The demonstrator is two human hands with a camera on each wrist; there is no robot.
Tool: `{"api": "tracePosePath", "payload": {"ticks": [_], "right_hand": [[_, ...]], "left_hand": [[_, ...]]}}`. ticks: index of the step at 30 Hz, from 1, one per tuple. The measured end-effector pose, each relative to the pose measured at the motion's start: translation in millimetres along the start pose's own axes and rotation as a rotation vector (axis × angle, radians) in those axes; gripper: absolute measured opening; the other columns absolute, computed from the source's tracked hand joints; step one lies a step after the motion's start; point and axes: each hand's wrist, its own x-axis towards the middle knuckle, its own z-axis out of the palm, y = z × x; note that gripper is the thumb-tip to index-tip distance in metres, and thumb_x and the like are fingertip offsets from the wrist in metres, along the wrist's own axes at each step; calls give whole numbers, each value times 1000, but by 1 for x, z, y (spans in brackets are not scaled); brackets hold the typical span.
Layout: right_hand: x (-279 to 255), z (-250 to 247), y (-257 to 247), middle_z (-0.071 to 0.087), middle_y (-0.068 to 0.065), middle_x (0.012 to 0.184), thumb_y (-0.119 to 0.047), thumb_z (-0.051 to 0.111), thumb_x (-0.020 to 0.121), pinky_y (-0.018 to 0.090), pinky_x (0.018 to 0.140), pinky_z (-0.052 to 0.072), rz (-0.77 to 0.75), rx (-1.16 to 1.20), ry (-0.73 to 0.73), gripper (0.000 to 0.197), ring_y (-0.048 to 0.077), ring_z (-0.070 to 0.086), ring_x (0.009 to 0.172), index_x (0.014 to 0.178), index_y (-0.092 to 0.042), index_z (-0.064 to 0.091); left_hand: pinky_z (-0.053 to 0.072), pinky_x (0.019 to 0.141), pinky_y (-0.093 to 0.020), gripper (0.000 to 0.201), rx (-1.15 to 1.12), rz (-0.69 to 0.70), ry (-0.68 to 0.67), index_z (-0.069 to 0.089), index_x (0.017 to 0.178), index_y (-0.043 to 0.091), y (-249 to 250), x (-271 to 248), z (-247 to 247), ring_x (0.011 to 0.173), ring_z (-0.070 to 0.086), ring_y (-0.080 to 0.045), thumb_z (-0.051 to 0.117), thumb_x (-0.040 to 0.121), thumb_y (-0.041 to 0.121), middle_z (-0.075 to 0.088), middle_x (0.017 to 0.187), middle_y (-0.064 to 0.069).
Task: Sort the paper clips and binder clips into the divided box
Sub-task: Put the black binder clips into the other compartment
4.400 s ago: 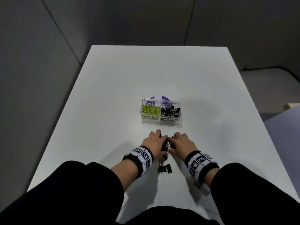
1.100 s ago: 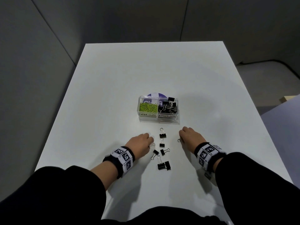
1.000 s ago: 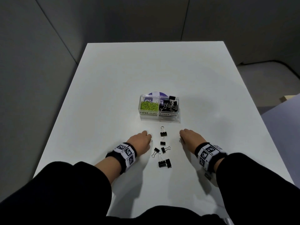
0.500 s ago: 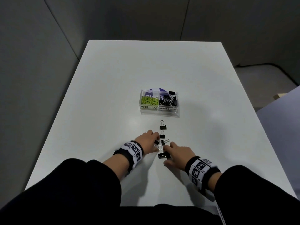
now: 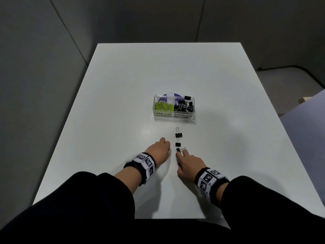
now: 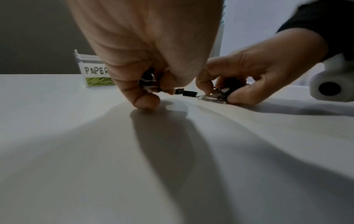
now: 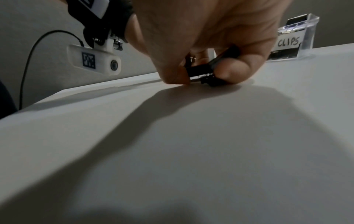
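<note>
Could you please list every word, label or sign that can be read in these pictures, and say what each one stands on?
"PAPER CLIPS": handwritten white label on the front of the divided box, under the left compartment with green paper clips.
"BINDER CLIPS": handwritten white label under the right compartment with black binder clips.
Purple disc behind the box: print too hidden to read.
Wristbands: square black-and-white marker codes only, no words.

A recording booth or lab: bare white table (image 5: 123,85) enclosed by grey partition panels (image 5: 44,67).
</note>
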Motion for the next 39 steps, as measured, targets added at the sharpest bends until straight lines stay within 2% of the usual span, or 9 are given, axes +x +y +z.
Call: {"api": "tracePosePath", "payload": {"ticks": [7, 13, 16, 19, 25, 28, 31, 36, 39], "right_hand": [[-1, -2, 11, 47, 12, 115, -17, 44, 85, 32, 65, 34, -43, 57, 15, 37, 33, 52, 97, 121, -18, 44], [0, -2, 20, 44, 12, 119, -15, 44, 88, 34, 65, 35, -27, -47, -16, 33, 31, 51, 100, 120, -9, 41], [-1, -6, 32, 49, 10, 113, -13, 44, 85, 33, 64, 34, -1, -22, -10, 28, 31, 53, 95, 112, -10, 40], [-1, -12, 44, 50, 11, 110, -15, 47, 83, 33, 65, 34, 12, -22, -30, 29, 33, 56, 94, 110, -9, 39], [12, -29, 65, 56, 9, 105, -18, 45, 86, 34, 66, 38, 27, 48, -13, 19, 34, 59, 88, 104, -14, 43], [31, -41, 72, 60, 10, 107, -23, 38, 93, 36, 75, 44, 62, 92, -9, 19, 31, 58, 93, 108, -17, 50], [52, -54, 69, 63, 12, 106, -17, 38, 91, 36, 78, 45, 147, 194, 4, 22, 32, 58, 95, 104, -14, 55], [80, -72, 51, 65, 16, 103, -13, 41, 89, 37, 81, 47, 152, 332, 56, 21, 32, 60, 93, 98, -6, 59], [92, -72, 45, 65, 18, 101, -16, 42, 93, 36, 78, 47, 132, 366, 93, 23, 31, 60, 86, 92, -1, 59]], "left_hand": [[39, 75, -36, 20, -135, -57, -50, 43, 111, 9, -3, 3, -18, 88, 53, -30, 33, 95, 14, 58, 110, -16], [44, 88, -38, 41, -58, 122, -8, 40, 126, 16, 6, 10, -21, 109, 52, -29, 50, 91, 33, 50, 123, -11], [45, 85, -38, 49, 11, 150, 8, 43, 123, 17, 14, 18, -19, 107, 54, -28, 59, 85, 43, 52, 120, -9], [44, 76, -35, 46, 87, 184, 10, 46, 112, 14, 22, 22, -13, 100, 56, -28, 59, 83, 46, 56, 113, -9], [42, 78, -36, 31, 161, 183, 0, 48, 116, 11, 26, 23, -11, 106, 53, -30, 40, 96, 32, 55, 119, -11], [39, 74, -37, 29, 276, 225, 5, 48, 117, 6, 22, 20, -12, 108, 51, -31, 38, 96, 23, 52, 121, -12], [34, 69, -34, 28, 316, 242, 20, 47, 116, 3, 19, 16, -12, 108, 48, -30, 37, 93, 17, 50, 121, -13], [41, 72, -39, 21, 68, 138, 50, 43, 112, 5, 4, 14, -27, 97, 56, -35, 37, 93, 13, 56, 110, -16], [41, 74, -35, 36, -143, 32, 102, 36, 127, 9, -1, 17, -35, 96, 58, -34, 36, 92, 7, 58, 117, -16]]}}
